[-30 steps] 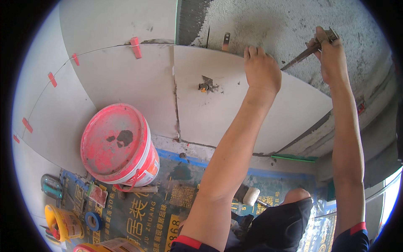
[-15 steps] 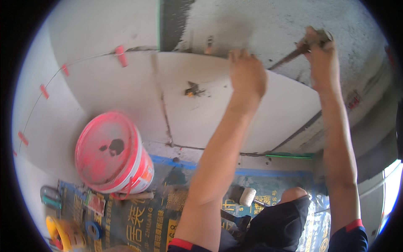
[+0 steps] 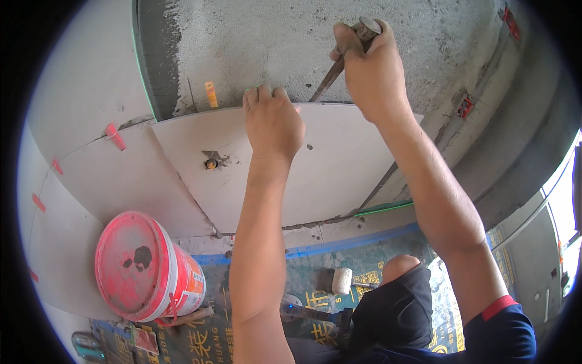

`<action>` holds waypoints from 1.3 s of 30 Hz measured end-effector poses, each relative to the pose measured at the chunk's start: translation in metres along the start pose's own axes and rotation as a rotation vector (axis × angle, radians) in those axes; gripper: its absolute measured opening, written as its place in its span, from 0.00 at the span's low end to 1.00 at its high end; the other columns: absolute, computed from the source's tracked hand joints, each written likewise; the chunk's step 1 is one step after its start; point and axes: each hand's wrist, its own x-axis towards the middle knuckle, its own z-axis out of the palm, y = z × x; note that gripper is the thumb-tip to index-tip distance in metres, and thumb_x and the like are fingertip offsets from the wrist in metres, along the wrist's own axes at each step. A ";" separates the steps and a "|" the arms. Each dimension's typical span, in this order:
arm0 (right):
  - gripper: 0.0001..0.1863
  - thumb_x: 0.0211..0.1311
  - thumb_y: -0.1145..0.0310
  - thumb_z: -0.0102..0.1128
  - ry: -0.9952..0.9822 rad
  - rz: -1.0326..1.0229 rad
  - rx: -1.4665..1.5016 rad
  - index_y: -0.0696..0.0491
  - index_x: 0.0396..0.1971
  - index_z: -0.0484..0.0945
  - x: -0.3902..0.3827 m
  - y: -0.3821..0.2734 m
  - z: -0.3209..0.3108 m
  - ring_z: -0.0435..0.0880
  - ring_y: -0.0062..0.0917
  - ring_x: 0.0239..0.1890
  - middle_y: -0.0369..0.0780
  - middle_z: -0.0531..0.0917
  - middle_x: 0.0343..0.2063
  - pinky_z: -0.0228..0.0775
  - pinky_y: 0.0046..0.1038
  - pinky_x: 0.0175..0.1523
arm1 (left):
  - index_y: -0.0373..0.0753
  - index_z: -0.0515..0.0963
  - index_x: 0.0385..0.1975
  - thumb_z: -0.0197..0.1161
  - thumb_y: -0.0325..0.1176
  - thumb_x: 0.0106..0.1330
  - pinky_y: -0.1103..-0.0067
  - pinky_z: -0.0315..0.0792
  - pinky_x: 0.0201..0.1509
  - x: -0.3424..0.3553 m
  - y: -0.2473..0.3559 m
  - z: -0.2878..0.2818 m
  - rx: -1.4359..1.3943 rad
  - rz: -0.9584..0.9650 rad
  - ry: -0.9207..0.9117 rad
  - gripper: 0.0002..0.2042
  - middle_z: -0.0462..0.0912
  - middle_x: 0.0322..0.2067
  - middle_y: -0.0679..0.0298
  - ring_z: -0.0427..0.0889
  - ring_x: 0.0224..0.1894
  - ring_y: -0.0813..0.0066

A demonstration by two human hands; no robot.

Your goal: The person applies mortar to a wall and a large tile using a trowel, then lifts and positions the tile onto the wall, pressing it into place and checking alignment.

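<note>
A large pale wall tile [image 3: 339, 158] stands against rough grey wall plaster [image 3: 242, 42]. My left hand [image 3: 274, 121] has its fingers hooked over the tile's top edge. To the right and higher up, my right hand [image 3: 376, 73] is closed round a narrow, dirty bar-like metal tool [image 3: 327, 80] with a rounded end at the top. It slants down to the left, its lower tip at the gap behind the tile's top edge. I cannot make out its exact kind. Around a hole in the tile, a brass-coloured pipe fitting [image 3: 211, 164] shows amid dark mortar smears.
A red-lidded bucket [image 3: 130, 267] stands at the left. On the printed floor covering lies a white-headed mallet [image 3: 342, 281], near my knee [image 3: 400, 267]. Red wedges [image 3: 115, 137] sit in the tile joints. An orange-yellow strip [image 3: 210, 95] sticks up behind the tile.
My view has shifted, so the tile and both hands appear further left. My left hand stays on the tile edge, and the right still holds the tool, now tilted more steeply.
</note>
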 end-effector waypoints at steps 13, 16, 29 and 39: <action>0.12 0.62 0.79 0.55 0.049 -0.314 0.088 0.58 0.41 0.62 -0.053 0.007 0.001 0.78 0.21 0.31 0.42 0.79 0.30 0.71 0.23 0.35 | 0.32 0.72 0.25 0.67 0.27 0.50 0.64 0.62 0.49 -0.011 0.007 -0.018 -0.012 0.070 0.010 0.10 0.68 0.35 0.52 0.67 0.40 0.54; 0.17 0.58 0.76 0.61 0.065 -0.251 0.197 0.58 0.41 0.61 -0.048 0.012 -0.005 0.81 0.42 0.29 0.49 0.78 0.26 0.72 0.34 0.32 | 0.32 0.70 0.26 0.67 0.26 0.49 0.64 0.62 0.49 -0.012 0.014 -0.025 -0.020 0.038 -0.014 0.11 0.68 0.35 0.52 0.67 0.40 0.53; 0.19 0.66 0.54 0.50 0.217 -0.323 0.233 0.54 0.45 0.67 -0.099 -0.020 -0.209 0.74 0.36 0.46 0.40 0.70 0.35 0.56 0.52 0.65 | 0.32 0.70 0.35 0.67 0.26 0.51 0.58 0.58 0.60 -0.032 0.037 -0.055 -0.073 -0.020 -0.092 0.15 0.66 0.41 0.50 0.64 0.52 0.44; 0.11 0.54 0.82 0.57 -0.002 0.675 -0.710 0.57 0.36 0.68 -0.230 0.183 -0.366 0.73 0.23 0.29 0.38 0.72 0.26 0.67 0.27 0.36 | 0.33 0.67 0.33 0.63 0.44 0.55 0.56 0.53 0.59 -0.078 0.039 -0.050 0.030 -0.003 0.003 0.20 0.61 0.44 0.49 0.60 0.51 0.51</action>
